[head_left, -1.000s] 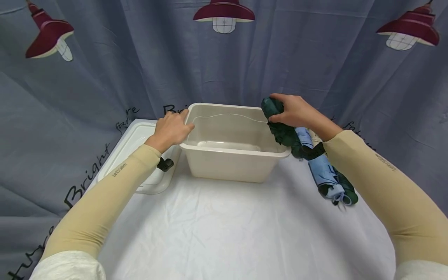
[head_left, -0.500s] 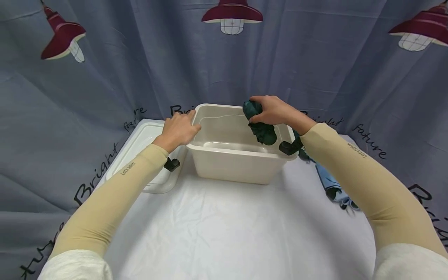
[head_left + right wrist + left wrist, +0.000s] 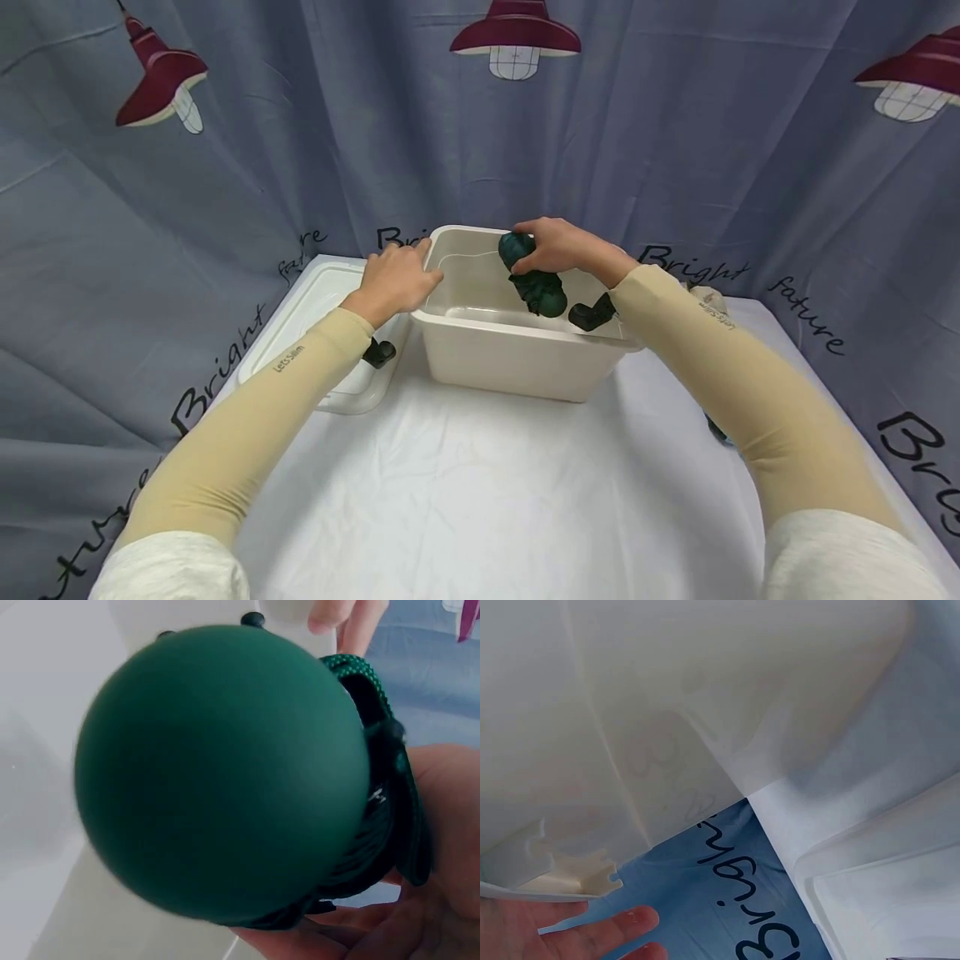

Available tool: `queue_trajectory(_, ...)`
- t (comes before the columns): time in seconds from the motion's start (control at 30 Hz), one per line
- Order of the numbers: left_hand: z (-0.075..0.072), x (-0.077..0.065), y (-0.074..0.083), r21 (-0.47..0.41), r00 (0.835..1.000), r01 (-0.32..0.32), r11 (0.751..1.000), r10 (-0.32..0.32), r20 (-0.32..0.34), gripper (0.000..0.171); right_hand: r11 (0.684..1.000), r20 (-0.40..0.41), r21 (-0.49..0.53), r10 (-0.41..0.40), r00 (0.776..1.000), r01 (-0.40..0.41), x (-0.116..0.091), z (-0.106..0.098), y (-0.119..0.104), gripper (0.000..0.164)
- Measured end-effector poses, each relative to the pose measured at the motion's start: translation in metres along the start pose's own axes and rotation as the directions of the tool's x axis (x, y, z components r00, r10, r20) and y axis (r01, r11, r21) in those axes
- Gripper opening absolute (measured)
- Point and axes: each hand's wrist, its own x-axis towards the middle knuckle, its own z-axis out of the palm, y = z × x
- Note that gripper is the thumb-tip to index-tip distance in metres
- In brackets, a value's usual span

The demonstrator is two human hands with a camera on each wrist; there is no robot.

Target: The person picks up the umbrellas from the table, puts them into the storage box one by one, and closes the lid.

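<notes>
My right hand (image 3: 558, 246) grips a dark green folded umbrella (image 3: 543, 293) over the pale plastic storage bin (image 3: 510, 358). The umbrella is tilted, its lower end dipping inside the bin's opening. In the right wrist view its smooth round end (image 3: 225, 772) fills the middle, with a cord strap and small black rib tips behind it; fingers wrap its far side. My left hand (image 3: 397, 279) rests at the bin's left rim, thumb toward the inside. The left wrist view shows its fingers (image 3: 607, 934) straight beside the rim, below the bin's outer wall.
A white lid (image 3: 300, 312) lies left of the bin, partly under the left arm. Right of the bin, the right sleeve mostly hides a blue bundle (image 3: 717, 431) and a beige one (image 3: 708, 297). A patterned curtain (image 3: 360, 150) hangs behind the white-covered table (image 3: 450, 483).
My right hand has carried the green umbrella leftward from the bin's right edge to over its middle. The left hand stays at the rim. The whole head view has shifted slightly.
</notes>
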Motion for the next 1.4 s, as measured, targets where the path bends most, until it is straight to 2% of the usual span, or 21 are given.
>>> queue_trajectory(0.3, -0.002, 0.0, 0.001, 0.012, 1.0, 0.01, 1.0, -0.011, 0.017, 0.071, 1.0, 0.103, -0.006, -0.014, 0.995, 0.015, 0.023, 0.013, -0.014, 0.077)
queue_trajectory(0.53, -0.001, 0.0, 0.001, 0.021, 1.0, 0.018, 1.0, -0.018, 0.014, 0.071, 0.999, 0.181, 0.038, -0.018, 0.983, 0.012, 0.043, 0.027, -0.023, 0.064)
queue_trajectory(0.8, -0.001, 0.0, 0.001, 0.03, 1.0, 0.019, 0.999, -0.02, 0.013, 0.07, 0.999, 0.246, 0.048, -0.003, 0.969, -0.009, 0.064, 0.044, -0.03, 0.066)
queue_trajectory(0.97, -0.002, 0.0, 0.001, 0.026, 0.999, 0.025, 0.999, -0.025, 0.029, 0.071, 0.997, 0.302, 0.077, -0.006, 0.953, -0.018, 0.073, 0.052, -0.036, 0.056)
queue_trajectory(1.2, -0.003, 0.0, 0.0, 0.028, 0.999, 0.037, 0.999, -0.038, 0.02, 0.07, 1.0, 0.321, 0.006, 0.01, 0.947, -0.013, 0.085, 0.058, -0.044, 0.03)
queue_trajectory(1.27, -0.003, 0.0, 0.001, 0.029, 0.999, 0.035, 0.999, -0.035, 0.023, 0.07, 0.999, 0.341, 0.018, 0.025, 0.94, -0.033, 0.087, 0.059, -0.045, 0.029)
queue_trajectory(1.4, -0.001, -0.001, 0.004, 0.036, 0.999, 0.026, 0.999, -0.027, 0.028, 0.07, 0.995, 0.413, 0.06, 0.052, 0.909, -0.084, 0.091, 0.063, -0.045, 0.033)
